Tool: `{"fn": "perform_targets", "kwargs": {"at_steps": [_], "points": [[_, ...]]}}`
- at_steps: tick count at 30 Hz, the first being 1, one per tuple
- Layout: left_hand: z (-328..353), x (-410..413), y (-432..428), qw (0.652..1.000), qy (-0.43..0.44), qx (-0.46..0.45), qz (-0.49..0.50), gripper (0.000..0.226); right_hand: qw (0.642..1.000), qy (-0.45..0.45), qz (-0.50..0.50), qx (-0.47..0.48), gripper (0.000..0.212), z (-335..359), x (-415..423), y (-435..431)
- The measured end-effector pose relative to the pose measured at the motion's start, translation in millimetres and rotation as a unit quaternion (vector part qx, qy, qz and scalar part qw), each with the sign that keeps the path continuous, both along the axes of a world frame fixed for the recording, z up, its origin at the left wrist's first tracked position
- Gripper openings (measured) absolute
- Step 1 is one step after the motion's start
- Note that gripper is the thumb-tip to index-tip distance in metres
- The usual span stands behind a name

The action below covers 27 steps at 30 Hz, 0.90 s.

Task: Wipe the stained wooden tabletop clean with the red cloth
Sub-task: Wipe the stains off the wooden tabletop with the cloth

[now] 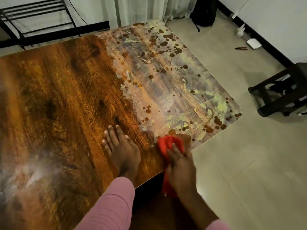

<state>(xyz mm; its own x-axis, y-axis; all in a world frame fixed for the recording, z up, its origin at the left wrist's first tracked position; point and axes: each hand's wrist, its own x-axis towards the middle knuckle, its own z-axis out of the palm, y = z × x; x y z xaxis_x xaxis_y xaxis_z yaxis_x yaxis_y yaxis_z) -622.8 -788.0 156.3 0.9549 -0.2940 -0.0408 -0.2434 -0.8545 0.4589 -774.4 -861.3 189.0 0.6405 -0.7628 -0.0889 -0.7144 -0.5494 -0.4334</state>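
A pink, finely ribbed sleeve (113, 205) covers the left forearm to the wrist at lower centre, a matching pink cuff (216, 225) shows bottom right, and the left hand (123, 153) and right hand (181, 170) are bare.

1 tbl (58, 97), 1 red cloth (167, 143), 2 hands (123, 155) (181, 170)
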Motion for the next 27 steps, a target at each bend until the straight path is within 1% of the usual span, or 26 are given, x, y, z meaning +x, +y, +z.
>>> {"fn": "perform_targets", "kwargs": {"at_steps": [1,3,4,5,6,7,8,10,11,13,14,16,18,19,20,21,23,24,25,26,27], "points": [[-1.7,2.5,-5.1,1.0,0.005,-0.002,0.024,0.055,0.997,-0.009,0.07,0.004,0.064,0.2,-2.0,12.5],[-4.5,4.3,-14.1,0.998,0.016,-0.006,0.065,0.055,0.976,-0.002,0.215,-0.035,0.067,-0.4,-12.9,7.9],[-6.2,3.7,-16.4,0.997,0.015,0.003,0.072,0.055,0.97,0.005,0.24,-0.05,0.065,-0.6,-17.3,-8.8],[-7.8,2.7,-17.9,0.997,0.007,0.018,0.069,0.054,0.973,0.013,0.226,-0.043,0.062,0.2,-21.3,-28.3],[-9.3,1.5,-18.7,0.998,-0.002,0.031,0.062,0.054,0.984,0.017,0.177,-0.017,0.06,1.9,-24.9,-50.0],[-10.3,0.4,-19.8,0.997,-0.006,0.039,0.06,0.054,0.994,0.03,0.107,0.002,0.057,2.2,-26.9,-72.4],[-10.6,-0.4,-21.3,0.997,-0.008,0.046,0.064,0.053,0.998,0.037,0.044,0.005,0.055,0.4,-28.1,-92.4],[-11.8,-1.0,-23.7,0.995,-0.016,0.065,0.072,0.053,0.999,0.011,-0.044,-0.013,0.049,-4.2,-21.5,-112.6],[-12.8,-1.1,-24.1,0.995,-0.02,0.072,0.073,0.053,0.997,-0.002,-0.069,-0.021,0.048,-5.2,-15.5,-110.6],[-13.7,-0.8,-24.1,0.994,-0.025,0.076,0.072,0.053,0.997,-0.005,-0.076,-0.008,0.053,-4.3,-3.7,-88.2],[-14.3,-1.2,-23.9,0.994,-0.026,0.078,0.072,0.053,0.998,-0.005,-0.055,0.011,0.057,-3.5,0.5,-72.6],[-15.3,-2.0,-24.1,0.994,-0.028,0.078,0.073,0.053,0.998,-0.022,0.05,0.02,0.062,-3.0,3.1,-45.1],[-15.7,-1.2,-24.5,0.994,-0.028,0.074,0.078,0.052,0.981,-0.037,0.192,-0.006,0.061,-3.9,1.7,-39.2],[-16.1,-1.0,-24.4,0.994,-0.028,0.074,0.079,0.052,0.97,-0.036,0.241,-0.012,0.06,-3.5,2.4,-48.0],[-16.5,-1.0,-25.0,0.994,-0.028,0.075,0.079,0.053,0.966,-0.026,0.257,-0.009,0.059,-3.0,3.4,-61.2],[-17.0,-1.4,-25.1,0.994,-0.028,0.076,0.078,0.054,0.971,-0.01,0.237,-0.002,0.058,-2.7,4.9,-77.0],[-18.0,-1.6,-23.7,0.993,-0.027,0.075,0.085,0.057,0.994,0.003,0.107,0.025,0.054,-4.5,12.6,-107.4],[-18.3,-2.4,-23.5,0.993,-0.027,0.075,0.084,0.058,0.999,-0.003,0.035,0.03,0.051,-5.5,18.1,-117.6],[-18.6,-3.0,-24.0,0.993,-0.03,0.076,0.08,0.058,1.0,-0.001,-0.016,0.025,0.049,-5.8,24.0,-119.0],[-18.9,-2.9,-23.8,0.993,-0.033,0.077,0.078,0.058,0.999,0.007,-0.035,0.014,0.048,-5.0,31.6,-112.0],[-19.0,-2.2,-23.5,0.993,-0.035,0.077,0.079,0.057,0.999,0.011,-0.031,0.006,0.049,-3.5,38.0,-99.8]]}}
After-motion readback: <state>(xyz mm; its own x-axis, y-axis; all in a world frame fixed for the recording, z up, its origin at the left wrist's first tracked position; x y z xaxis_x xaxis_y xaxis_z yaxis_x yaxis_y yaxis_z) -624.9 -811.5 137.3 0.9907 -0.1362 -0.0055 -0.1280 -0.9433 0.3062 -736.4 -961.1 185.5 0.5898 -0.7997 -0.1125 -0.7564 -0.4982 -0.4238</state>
